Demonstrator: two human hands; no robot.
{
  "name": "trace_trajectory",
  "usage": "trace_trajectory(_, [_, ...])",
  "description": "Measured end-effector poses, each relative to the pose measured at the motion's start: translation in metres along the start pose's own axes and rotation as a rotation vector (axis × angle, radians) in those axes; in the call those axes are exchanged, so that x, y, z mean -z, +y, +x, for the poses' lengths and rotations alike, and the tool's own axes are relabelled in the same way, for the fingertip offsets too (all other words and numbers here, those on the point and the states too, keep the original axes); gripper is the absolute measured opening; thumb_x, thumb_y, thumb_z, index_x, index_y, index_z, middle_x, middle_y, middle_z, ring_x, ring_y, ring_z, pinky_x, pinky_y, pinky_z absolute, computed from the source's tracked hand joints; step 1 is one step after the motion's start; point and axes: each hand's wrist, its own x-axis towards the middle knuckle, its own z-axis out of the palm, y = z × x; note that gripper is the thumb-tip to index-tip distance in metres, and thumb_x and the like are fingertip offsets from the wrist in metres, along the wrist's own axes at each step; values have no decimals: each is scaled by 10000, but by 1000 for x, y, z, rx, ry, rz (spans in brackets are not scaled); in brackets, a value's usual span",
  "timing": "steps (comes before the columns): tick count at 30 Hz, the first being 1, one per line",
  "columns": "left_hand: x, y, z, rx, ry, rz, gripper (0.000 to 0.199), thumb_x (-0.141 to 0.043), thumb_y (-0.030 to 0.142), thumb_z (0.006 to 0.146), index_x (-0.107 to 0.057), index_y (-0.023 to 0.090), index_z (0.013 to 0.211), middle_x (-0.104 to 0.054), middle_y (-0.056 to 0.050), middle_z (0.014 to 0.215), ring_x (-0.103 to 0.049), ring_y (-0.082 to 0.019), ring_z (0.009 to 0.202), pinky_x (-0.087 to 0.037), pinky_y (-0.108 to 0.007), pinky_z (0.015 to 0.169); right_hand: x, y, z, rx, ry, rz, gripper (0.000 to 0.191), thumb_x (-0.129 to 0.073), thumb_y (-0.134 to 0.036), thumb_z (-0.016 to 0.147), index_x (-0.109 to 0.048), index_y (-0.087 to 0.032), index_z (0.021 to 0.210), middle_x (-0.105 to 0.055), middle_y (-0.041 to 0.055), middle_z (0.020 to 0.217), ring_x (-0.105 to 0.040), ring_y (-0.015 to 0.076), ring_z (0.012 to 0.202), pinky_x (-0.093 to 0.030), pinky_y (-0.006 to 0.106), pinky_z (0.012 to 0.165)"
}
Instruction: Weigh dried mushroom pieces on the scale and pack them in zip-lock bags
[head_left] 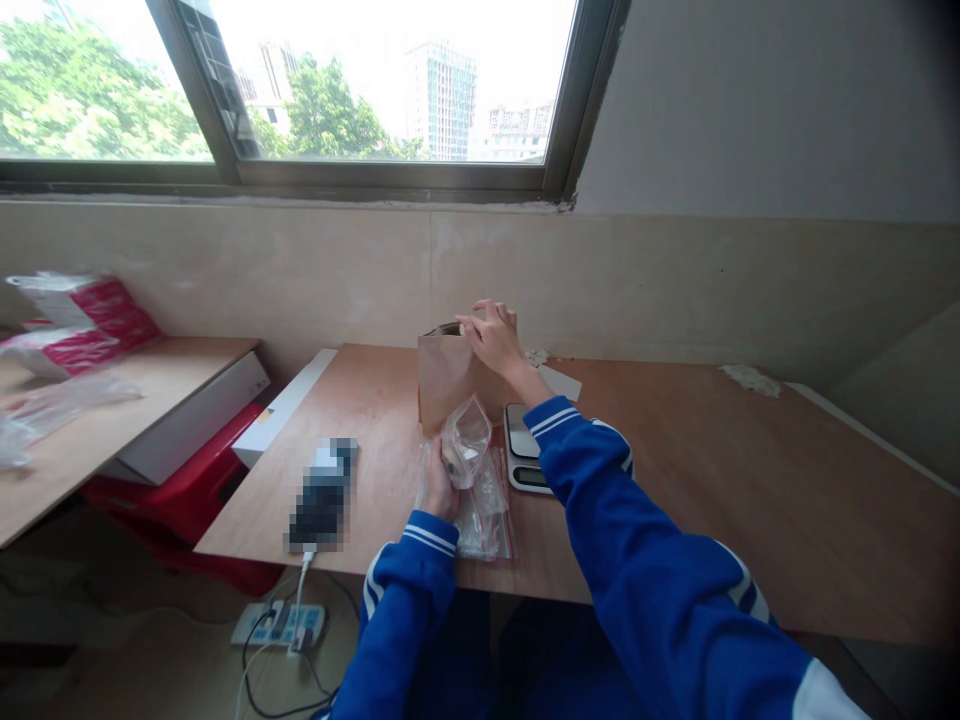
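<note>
Closest in, the left hand [439,482] has its fingers curled together and clamped on the lower part of a clear plastic zip bag [466,438], a grip that props the bag upright with its top puffed out. Something dark shows low inside it, though the creases make it hard to tell what. Beneath that hand, a second zip bag with a red edge strip [489,520] lies flat on the wooden tabletop [379,420]. Just beyond, the right hand [493,340] reaches over a brown paper bag [444,380] that stands upright, its fingers slightly apart and hooked over the top edge, which seems to keep the mouth open and the paper from folding in. A digital kitchen scale [521,450] sits just right of the paper bag, partly under the blue striped sleeve [592,500] on the right arm. To the left lies a pixelated, phone-sized object [322,495], its white cable [300,600] dropping off the near edge to a power strip [277,625] on the floor. Farther left, a long white box [281,405] lies against the tabletop's edge, and a red plastic stool [172,490] stands below a second wooden board [142,420] carrying red-and-white packages [82,320]. Past everything, a tiled wall [675,280] rises to a window [300,90] showing trees and tower blocks.
</note>
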Motion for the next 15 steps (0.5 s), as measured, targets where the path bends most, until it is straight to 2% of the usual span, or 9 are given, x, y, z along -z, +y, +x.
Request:
trace_trajectory(4, [-3, 2, -2, 45, 14, 2, 321, -557, 437, 864, -685, 149, 926, -734, -73, 945, -675, -204, 978, -479, -366, 961, 2, 2, 0, -13, -113, 45, 444, -279, -362, 1030, -685, -261, 1181, -540, 110, 1326, -411, 286, 1239, -281, 476, 1038])
trace_trajectory(7, [-4, 4, -3, 58, 0, 1, 349, -547, 456, 876, -684, 155, 985, -732, -83, 1003, -665, -205, 1033, -459, -374, 1004, 8, 0, -1, -20, -101, 125, 418, -316, -399, 1017, -648, -272, 1236, -479, 107, 1397, -384, 301, 1275, -270, 509, 1058])
trace_trajectory(9, [-5, 4, -4, 53, 2, -21, 352, -540, 446, 880, -678, 157, 1027, -726, -86, 1051, -661, -203, 1057, -456, -377, 1015, 20, -3, -8, -26, -37, 236, 385, -371, -382, 997, -638, -236, 1234, -510, 118, 1343, -419, 286, 1244, -303, 478, 1052])
trace_trajectory(11, [-6, 5, -6, 46, 13, -44, 343, -537, 427, 883, -678, 159, 1044, -725, -83, 1069, -662, -198, 1063, -460, -368, 1015, 35, -6, -21, -15, -34, 417, 338, -398, -320, 973, -661, -187, 1137, -594, 111, 1190, -505, 244, 1142, -380, 409, 997])
trace_trajectory(13, [-7, 7, -7, 56, 20, -60, 335, -528, 419, 889, -688, 158, 1026, -735, -81, 1039, -673, -196, 1034, -472, -355, 1001, 52, -7, -41, -19, -170, 629, 305, -385, -250, 945, -671, -167, 1013, -650, 75, 1003, -586, 192, 953, -458, 333, 863])
trace_trajectory(15, [-9, 10, -10, 88, 1, -75, 362, -491, 425, 907, -699, 144, 1001, -744, -89, 991, -687, -203, 989, -490, -355, 975, 64, -8, -63, -65, -393, 761, 285, -394, -206, 907, -671, -159, 952, -667, 47, 888, -605, 156, 785, -480, 280, 726])
